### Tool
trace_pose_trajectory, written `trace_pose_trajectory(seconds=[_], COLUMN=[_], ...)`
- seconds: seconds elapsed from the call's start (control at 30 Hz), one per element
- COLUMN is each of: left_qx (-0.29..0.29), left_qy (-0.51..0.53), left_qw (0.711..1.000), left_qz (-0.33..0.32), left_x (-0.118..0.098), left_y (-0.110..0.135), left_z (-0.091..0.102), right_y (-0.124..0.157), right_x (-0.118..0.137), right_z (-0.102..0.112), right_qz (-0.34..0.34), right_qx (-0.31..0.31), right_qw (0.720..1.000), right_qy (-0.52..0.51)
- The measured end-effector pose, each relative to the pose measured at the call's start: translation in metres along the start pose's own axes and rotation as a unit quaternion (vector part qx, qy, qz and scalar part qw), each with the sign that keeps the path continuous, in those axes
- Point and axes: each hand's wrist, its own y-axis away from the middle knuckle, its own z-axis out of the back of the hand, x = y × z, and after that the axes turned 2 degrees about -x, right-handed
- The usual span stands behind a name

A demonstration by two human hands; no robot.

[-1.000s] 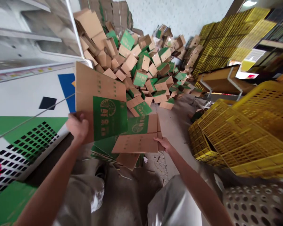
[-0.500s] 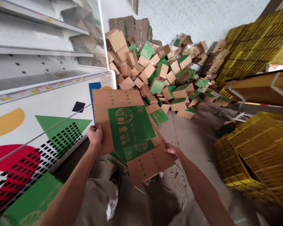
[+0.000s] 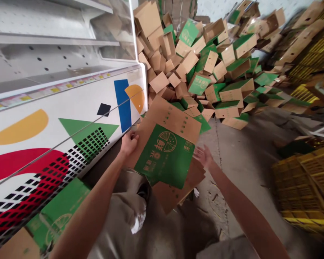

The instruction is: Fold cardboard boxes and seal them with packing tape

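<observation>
- White shelved display case (image 3: 81, 97), left.
- Heap of brown-and-green cartons (image 3: 199, 84), ahead.
- Yellow plastic crate (image 3: 299, 190), right.
- Flattened citrus-print carton (image 3: 164, 154), tilted between the hands, above other flattened cardboard (image 3: 166, 199).
- Left hand (image 3: 129, 143), clamped on its left edge.
- Right hand (image 3: 203, 156), fingers spread beside its right edge; contact unclear.

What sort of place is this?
Probably a fruit storage or packing area, though I can't be certain. The signs: a flattened brown-and-green cardboard box printed with a citrus slice, a large heap of brown-and-green cardboard boxes, and yellow latticed plastic crates.
</observation>
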Motion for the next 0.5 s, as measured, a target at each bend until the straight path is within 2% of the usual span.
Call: trace_pose_trajectory(seconds=[0.1, 0.17, 0.27, 0.33, 0.37, 0.43, 0.5], left_qx=[0.094, 0.16, 0.242, 0.278, 0.279, 0.241, 0.167], left_qy=[-0.002, 0.002, 0.002, -0.008, -0.015, -0.033, -0.059], left_qw=[0.995, 0.985, 0.959, 0.94, 0.935, 0.938, 0.956], left_qz=[-0.041, -0.071, -0.146, -0.198, -0.22, -0.248, -0.233], left_x=[0.005, 0.005, -0.003, -0.011, -0.015, -0.019, -0.018], left_y=[-0.002, 0.003, 0.019, 0.032, 0.038, 0.043, 0.038], left_z=[0.004, 0.001, -0.015, -0.031, -0.039, -0.05, -0.053], right_y=[0.018, 0.048, 0.115, 0.163, 0.185, 0.221, 0.246], right_x=[0.05, 0.073, 0.077, 0.061, 0.05, 0.03, 0.019], right_z=[0.035, 0.062, 0.095, 0.108, 0.115, 0.131, 0.152], right_qz=[0.028, 0.07, 0.005, -0.013, -0.01, 0.013, 0.044], right_qx=[0.008, 0.052, 0.14, 0.125, 0.108, 0.088, -0.009], right_qw=[0.999, 0.994, 0.956, 0.939, 0.936, 0.939, 0.962], right_qy=[-0.033, 0.063, 0.258, 0.321, 0.336, 0.333, 0.271])
